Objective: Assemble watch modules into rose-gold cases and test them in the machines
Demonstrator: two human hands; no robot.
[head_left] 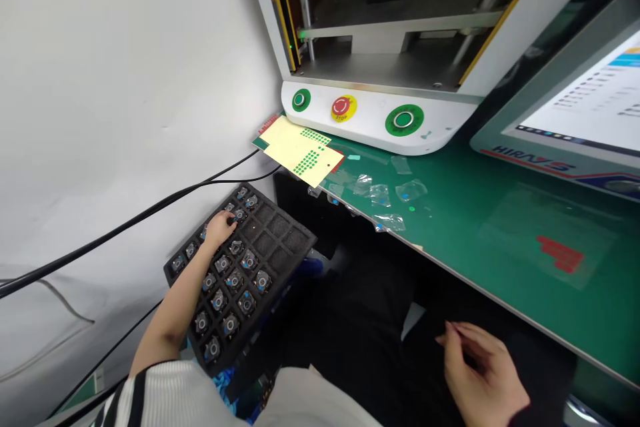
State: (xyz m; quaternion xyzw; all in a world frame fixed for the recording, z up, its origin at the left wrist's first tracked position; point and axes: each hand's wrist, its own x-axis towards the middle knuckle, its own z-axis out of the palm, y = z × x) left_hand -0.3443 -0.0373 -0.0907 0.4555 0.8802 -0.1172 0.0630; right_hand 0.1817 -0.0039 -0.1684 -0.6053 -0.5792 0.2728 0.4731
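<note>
My left hand (219, 229) reaches over a black compartment tray (300, 230) at the lower left. Its fingers are bent together at a small dark piece near one compartment; what they hold is mostly hidden. Several small round-faced parts (234, 280) sit in the tray's compartments, some with blue dots and clear film. At the tray's right-hand end several compartments hold nothing. Apart from the tray, my right hand (483, 370) is at the lower right, above my dark lap, its thumb and forefinger tips pressed together. No object shows between them.
A white-framed press machine (370, 123) with two green buttons and a red stop button (341, 106) stands on the green bench (460, 213). Yellow cards with green dots (300, 153), clear film scraps (411, 191) and red stickers (560, 253) lie there. A monitor (575, 147) is at right; black cables (150, 211) cross left.
</note>
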